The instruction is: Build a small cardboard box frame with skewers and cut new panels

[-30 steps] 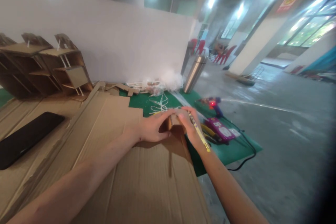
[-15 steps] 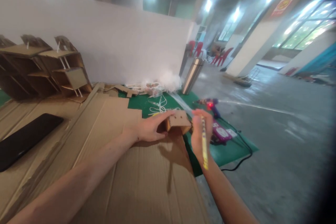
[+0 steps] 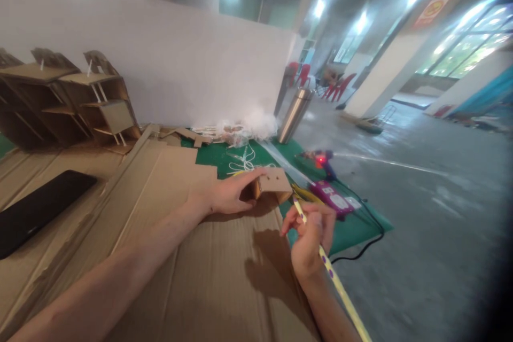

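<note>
My left hand (image 3: 232,192) grips the left side of a small cardboard box (image 3: 274,180), thumb and fingers around its edge. Two small dark holes show in the box's top face. The box rests on a large sheet of corrugated cardboard (image 3: 216,272). Just right of it, my right hand (image 3: 310,232) is closed on a pale yellow pencil (image 3: 340,291) with dark purple spots. One end of the pencil points up toward the box, apart from it; the other runs down along my forearm.
A black phone (image 3: 46,208) lies at left, before cardboard shelf units (image 3: 72,101). A steel flask (image 3: 294,116), a glue gun (image 3: 320,160) and a purple box (image 3: 334,200) stand or lie on the green mat (image 3: 360,232). Tangled white string (image 3: 246,157) sits behind the box.
My right hand has moved down and slightly right, away from the box. The pencil has turned from nearly upright to a slant, with its upper end toward the box. My left hand stays put.
</note>
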{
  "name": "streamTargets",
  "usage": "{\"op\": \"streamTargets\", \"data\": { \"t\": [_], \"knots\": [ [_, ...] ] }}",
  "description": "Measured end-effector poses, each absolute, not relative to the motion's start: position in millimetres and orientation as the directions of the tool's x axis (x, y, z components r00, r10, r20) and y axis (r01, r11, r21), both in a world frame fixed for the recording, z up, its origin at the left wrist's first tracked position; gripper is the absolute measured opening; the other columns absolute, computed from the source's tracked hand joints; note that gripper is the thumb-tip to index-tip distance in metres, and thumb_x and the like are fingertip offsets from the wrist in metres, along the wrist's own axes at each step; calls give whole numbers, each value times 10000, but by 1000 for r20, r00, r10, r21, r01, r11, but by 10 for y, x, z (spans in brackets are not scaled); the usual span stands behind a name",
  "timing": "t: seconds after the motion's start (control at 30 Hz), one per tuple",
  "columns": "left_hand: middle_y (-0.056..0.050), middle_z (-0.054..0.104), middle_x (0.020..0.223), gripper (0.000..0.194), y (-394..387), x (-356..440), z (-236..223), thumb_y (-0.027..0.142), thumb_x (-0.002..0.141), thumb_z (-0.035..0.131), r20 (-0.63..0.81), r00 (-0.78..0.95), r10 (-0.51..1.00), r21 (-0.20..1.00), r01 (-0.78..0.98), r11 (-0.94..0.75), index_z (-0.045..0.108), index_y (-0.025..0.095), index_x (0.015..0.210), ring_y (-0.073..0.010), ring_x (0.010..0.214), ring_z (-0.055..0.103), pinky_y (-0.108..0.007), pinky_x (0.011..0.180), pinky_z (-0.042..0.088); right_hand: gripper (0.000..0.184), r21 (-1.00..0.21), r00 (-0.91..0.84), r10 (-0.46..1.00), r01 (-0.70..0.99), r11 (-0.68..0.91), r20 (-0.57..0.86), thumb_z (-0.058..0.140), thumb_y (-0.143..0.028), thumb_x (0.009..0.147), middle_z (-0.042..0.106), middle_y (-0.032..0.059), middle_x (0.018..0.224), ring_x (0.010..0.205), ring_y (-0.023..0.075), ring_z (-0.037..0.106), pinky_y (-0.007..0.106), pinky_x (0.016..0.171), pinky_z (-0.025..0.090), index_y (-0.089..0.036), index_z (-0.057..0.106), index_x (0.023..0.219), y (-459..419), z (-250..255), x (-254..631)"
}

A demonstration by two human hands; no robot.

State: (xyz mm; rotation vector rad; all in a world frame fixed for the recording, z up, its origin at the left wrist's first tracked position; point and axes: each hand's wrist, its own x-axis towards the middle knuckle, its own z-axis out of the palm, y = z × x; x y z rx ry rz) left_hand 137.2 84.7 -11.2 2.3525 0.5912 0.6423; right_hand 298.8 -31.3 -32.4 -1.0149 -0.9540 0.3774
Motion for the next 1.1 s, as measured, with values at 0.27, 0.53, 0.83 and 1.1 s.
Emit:
{"op": "streamTargets", "data": {
  "t": [0.27,0.53,0.83,1.1],
  "knots": [
    [-68,457,1503,819,855,1389,-114,169,779,621,296,788,539,666,235,-708,260,305,1502,-273,1295,524,-421,1052,442,466,-906,418,868,416,78,267,581,-578,841,548,-15,465,431,133,502,243,438,386,-210,523,561,-261,-434,3018],
    [-105,514,1450,828,869,1391,-141,192,778,634,296,792,535,660,235,-713,250,268,1507,-281,1255,557,-416,1012,470,449,-874,324,907,477,91,271,590,-591,817,568,-12,484,446,134,476,241,453,353,-202,593,593,-219,-416,3020],
    [-78,486,1477,819,866,1395,-150,173,772,608,294,780,553,654,258,-711,258,293,1503,-273,1266,549,-405,1027,459,463,-865,436,846,498,56,307,513,-591,878,561,-8,536,493,139,454,250,487,362,-217,505,605,-208,-518,3036],
    [-95,448,1507,844,878,1394,-165,189,761,634,292,782,551,650,260,-714,251,259,1511,-290,1327,491,-409,1076,416,448,-819,357,863,563,107,359,558,-579,847,520,-24,508,496,136,446,245,506,357,-210,549,593,-208,-473,3036]
  ]
}}
